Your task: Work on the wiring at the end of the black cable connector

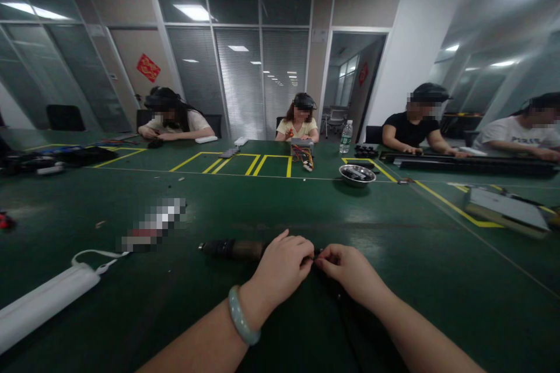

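A dark cylindrical tool with a metal tip, which looks like an electric screwdriver [238, 249], lies on the green table [280, 201], its tip pointing left. My left hand [284, 265] rests over its rear half with the fingers curled round it, hiding that part. Close against those fingertips, my right hand [347, 268] is closed in a pinch at the tool's rear end. What it pinches is too small and dark to make out. A black cord [343, 312] runs from below my right hand toward the table's near edge.
To my left lie a white pouch [48, 306] with a strap and a blurred-out flat object [153, 226]. Farther off stand a metal bowl [357, 175] with dark parts, a water bottle [346, 137] and a metal box [507, 210]. Several people sit across the table.
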The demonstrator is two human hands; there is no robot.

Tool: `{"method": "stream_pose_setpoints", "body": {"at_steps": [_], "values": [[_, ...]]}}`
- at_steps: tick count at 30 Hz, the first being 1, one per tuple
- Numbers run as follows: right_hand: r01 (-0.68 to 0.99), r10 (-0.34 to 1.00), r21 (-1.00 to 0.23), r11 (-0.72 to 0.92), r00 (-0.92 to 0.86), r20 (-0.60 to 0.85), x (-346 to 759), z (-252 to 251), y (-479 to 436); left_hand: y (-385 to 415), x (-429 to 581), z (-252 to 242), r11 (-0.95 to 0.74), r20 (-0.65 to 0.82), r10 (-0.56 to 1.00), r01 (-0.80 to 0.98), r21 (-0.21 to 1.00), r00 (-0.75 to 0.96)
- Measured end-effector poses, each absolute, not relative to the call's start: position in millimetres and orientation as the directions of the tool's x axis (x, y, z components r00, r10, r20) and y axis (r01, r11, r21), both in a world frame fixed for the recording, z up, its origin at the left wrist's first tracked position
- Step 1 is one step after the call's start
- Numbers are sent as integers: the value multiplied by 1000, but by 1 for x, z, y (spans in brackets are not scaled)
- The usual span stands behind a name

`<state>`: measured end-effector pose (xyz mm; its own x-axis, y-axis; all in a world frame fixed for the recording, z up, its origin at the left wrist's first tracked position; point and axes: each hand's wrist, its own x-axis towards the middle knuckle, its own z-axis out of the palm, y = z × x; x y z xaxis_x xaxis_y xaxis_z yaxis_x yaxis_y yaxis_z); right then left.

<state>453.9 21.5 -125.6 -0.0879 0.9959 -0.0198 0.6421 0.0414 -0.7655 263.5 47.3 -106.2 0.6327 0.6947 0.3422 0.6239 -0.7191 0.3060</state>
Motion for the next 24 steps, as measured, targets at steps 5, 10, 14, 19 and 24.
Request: {"method": "stream_pose_setpoints", "body": {"at_steps": [5, 10, 14, 19, 24], "values": [[638, 997, -769, 42, -78, -10, 454, -125, 20, 52, 262, -109, -722, 353, 691, 598, 347, 631], [624, 997, -780, 49, -73, 4, 454, -127, 20, 53, 262, -107, -709, 329, 704, 597, 375, 629], [622, 998, -781, 53, -67, 14, 454, -126, 20, 53, 262, -107, -676, 322, 736, 624, 393, 595], [618, 998, -784, 52, -66, 14, 453, -123, 18, 53, 263, -108, -655, 295, 755, 658, 370, 586], [639, 997, -766, 68, -68, 32, 453, -126, 19, 53, 264, -107, -669, 258, 743, 668, 327, 618]]}}
